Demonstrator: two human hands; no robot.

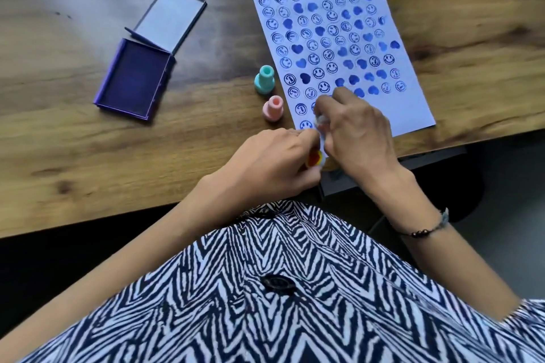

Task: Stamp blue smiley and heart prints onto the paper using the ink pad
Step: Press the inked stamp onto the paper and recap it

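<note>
A white paper (pixel 413 97) covered with several blue smiley and heart prints lies at the table's right. The open purple ink pad (pixel 134 79) sits at the left, its lid (pixel 169 18) folded back. Both hands meet over the paper's near left corner. My left hand (pixel 271 162) pinches a small stamp (pixel 314 160) with a red and yellow sticker on its end. My right hand (pixel 356 132) grips the white other end of the same stamp. Which part each hand holds is blurred.
A teal stamp (pixel 264 79) and a pink stamp (pixel 273 108) stand upright just left of the paper. The wooden table's (pixel 88 156) near edge runs below my hands. A dark chair part (pixel 427 156) shows under the table at right.
</note>
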